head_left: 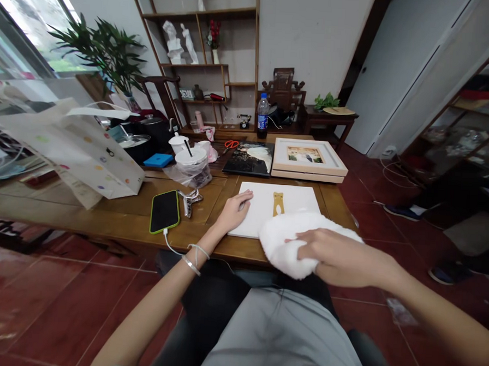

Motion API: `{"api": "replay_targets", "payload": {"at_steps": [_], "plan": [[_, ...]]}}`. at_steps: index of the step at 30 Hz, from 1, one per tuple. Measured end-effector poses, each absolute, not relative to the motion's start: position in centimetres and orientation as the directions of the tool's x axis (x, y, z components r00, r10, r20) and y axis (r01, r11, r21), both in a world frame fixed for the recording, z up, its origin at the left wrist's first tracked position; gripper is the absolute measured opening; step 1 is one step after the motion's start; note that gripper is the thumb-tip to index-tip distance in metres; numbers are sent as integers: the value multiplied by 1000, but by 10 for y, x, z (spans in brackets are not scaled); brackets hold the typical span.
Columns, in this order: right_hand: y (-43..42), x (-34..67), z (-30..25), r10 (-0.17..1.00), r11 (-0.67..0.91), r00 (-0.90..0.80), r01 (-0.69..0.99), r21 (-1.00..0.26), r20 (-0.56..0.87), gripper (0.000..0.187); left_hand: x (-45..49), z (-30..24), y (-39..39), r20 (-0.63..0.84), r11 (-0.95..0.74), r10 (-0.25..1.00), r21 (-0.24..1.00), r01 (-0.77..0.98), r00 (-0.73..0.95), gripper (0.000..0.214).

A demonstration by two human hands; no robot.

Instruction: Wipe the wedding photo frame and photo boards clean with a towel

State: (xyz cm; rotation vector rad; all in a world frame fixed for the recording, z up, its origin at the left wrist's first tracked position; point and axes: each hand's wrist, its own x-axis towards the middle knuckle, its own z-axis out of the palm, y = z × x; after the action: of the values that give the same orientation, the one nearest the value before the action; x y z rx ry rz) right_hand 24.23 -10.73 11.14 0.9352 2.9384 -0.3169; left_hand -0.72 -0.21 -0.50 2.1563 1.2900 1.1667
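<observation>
While left hand (235,211) rests flat, released, on panel (299,198), right hand (339,258) clutches cloth (280,244).

1 view only, from a camera worn on the person's head, who sits at the near edge of the counter (103,214). It faces forward and tilts down: the lap fills the bottom middle, and both forearms run up from the lower corners. The left hand (235,207) and the right hand (339,256), the latter on a white cloth (282,245), lie close under the lens. The counter stretches away toward a shelf (201,66) at the far wall, top middle, well apart. The wide lens bends the edges, taking in a window (27,13) at top left and the floor (58,304) on both sides.
</observation>
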Motion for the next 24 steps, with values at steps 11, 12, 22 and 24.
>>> {"api": "replay_targets", "payload": {"at_steps": [11, 12, 22, 24], "plan": [[-10, 284, 64, 786, 618, -598, 766, -180, 157, 30, -7, -4, -3, 464, -511, 854, 658, 554, 236, 30], [-4, 280, 61, 787, 616, -595, 771, -161, 160, 32, -7, -5, -3, 465, -513, 853, 654, 557, 239, 31], [-14, 253, 61, 775, 622, -625, 780, 61, 88, 36, -7, -6, -2, 466, -517, 850, 645, 563, 246, 32], [-39, 253, 69, 772, 635, -636, 771, 50, -3, 36, -7, -6, -2, 467, -517, 849, 644, 564, 245, 32]]}}
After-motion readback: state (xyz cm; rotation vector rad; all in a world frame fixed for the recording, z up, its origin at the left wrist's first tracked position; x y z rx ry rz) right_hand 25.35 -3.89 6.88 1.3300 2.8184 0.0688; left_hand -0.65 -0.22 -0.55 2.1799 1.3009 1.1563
